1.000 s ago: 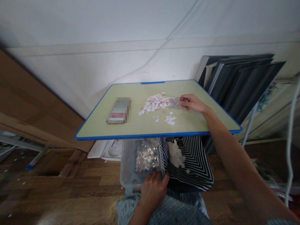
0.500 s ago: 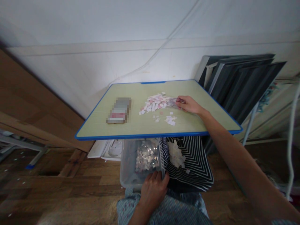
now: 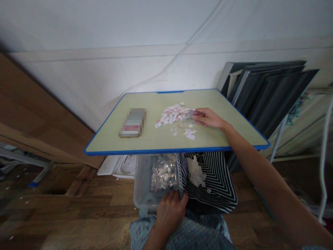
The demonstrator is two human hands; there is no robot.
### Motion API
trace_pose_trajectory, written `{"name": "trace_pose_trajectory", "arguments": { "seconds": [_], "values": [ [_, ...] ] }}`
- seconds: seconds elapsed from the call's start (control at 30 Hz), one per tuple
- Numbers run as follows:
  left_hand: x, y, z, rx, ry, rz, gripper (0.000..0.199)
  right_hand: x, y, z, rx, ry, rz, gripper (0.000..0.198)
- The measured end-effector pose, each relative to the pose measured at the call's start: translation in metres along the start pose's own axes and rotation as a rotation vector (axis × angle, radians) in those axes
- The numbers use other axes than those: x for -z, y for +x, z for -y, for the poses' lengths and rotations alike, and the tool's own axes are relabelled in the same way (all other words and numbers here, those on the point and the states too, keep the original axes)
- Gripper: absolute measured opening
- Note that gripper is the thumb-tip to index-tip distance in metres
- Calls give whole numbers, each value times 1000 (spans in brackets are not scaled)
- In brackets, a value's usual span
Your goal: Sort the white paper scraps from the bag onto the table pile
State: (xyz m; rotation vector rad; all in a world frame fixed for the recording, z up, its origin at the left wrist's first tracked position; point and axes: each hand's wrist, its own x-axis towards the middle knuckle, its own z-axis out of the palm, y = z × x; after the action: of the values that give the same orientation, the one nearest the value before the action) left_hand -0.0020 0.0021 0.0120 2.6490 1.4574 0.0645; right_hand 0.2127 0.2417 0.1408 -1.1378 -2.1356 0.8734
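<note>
My right hand is above the right end of a heap of small white and pinkish paper pieces on the folding table. Its fingers are closed on a see-through plastic piece, which reaches into the heap; its exact kind is unclear. A smaller cluster of white pieces lies nearer the table's front edge. Below the table, my left hand has its fingers curled over the near rim of a clear plastic bin. Inside that bin are many small pieces, some shiny.
A pixelated, phone-like block lies on the table's left side. Beside the bin is a black-and-white striped cloth bag with pale pieces on it. Dark panels lean at the right; a cardboard sheet stands left.
My right hand has shifted slightly left with the see-through plastic, closer into the heap. My left hand stays on the bin's rim.
</note>
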Motion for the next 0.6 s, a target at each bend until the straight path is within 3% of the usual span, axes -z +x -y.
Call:
{"name": "trace_pose_trajectory", "arguments": {
  "seconds": [0.07,0.27,0.47,0.6],
  "values": [
    [0,0,0,0,1,7,39,-1,1,-1,-4,2,-39,25],
    [2,0,0,-2,0,7,38,-9,4,2,22,54,90,24],
    [4,1,0,4,6,33,39,-6,10,-5,39,-88,-166,23],
    [4,0,0,7,2,38,40,-1,11,-9,55,-157,-153,21]
  ]
}}
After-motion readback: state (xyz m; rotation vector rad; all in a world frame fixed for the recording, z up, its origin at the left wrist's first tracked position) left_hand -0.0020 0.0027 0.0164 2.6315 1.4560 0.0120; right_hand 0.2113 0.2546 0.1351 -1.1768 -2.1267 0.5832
